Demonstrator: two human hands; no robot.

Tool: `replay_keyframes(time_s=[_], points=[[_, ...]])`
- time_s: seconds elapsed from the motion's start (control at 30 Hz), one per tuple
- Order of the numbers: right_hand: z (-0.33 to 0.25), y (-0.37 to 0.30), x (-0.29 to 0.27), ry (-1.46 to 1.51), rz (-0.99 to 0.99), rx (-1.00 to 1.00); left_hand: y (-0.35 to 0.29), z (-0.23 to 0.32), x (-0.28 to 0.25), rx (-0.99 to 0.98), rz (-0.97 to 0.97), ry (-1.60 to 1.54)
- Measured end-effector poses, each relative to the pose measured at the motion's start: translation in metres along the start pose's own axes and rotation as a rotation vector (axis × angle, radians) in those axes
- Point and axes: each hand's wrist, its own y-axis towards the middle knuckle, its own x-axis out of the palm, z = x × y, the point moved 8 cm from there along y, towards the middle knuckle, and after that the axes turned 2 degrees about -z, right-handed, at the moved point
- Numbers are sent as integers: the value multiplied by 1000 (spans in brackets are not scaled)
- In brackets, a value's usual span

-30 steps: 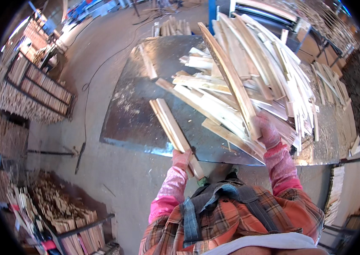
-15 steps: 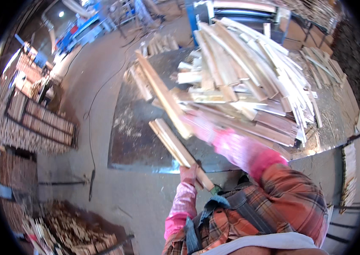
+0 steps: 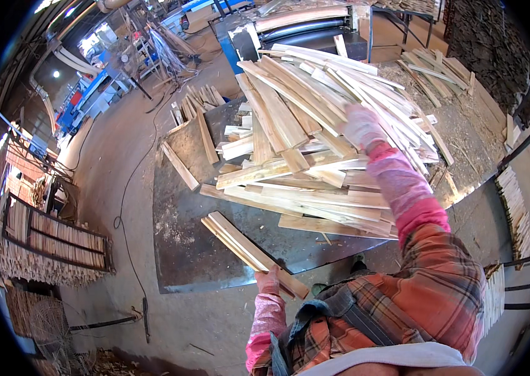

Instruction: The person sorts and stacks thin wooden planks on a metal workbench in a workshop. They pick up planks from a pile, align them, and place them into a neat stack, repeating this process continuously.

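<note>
My left hand point(image 3: 268, 280), in a pinkish glove, is closed round the near end of a small bundle of wooden slats point(image 3: 240, 241). The bundle slants across the front edge of the dark metal tabletop point(image 3: 183, 250), its far end over the table. My right arm reaches out over the large heap of pale wooden boards point(image 3: 277, 125). At the heap's right middle, my gloved right hand point(image 3: 363, 128) touches the boards; its fingers are blurred and partly hidden, so I cannot make out whether they grip one.
A machine with a dark roller point(image 3: 302, 28) stands behind the heap. Loose boards point(image 3: 180, 166) lie at the table's left side. A rack of stacked slats point(image 3: 58, 235) stands on the left, and a black cable point(image 3: 128, 213) runs along the floor. More boards point(image 3: 443, 72) lie at far right.
My right hand has let go of the long board it held over the table's left middle and moved away and right onto the heap. My left hand keeps its bundle. The view has shifted.
</note>
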Motion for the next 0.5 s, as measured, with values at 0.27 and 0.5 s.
replay_keyframes(time_s=[0.27, 0.5], points=[[-19, -31, 37, -194, -202, -217, -9, 12, 3, -48, 60, 41], [-2, -11, 41, 76, -148, -167, -10, 15, 6, -14, 64, -28]])
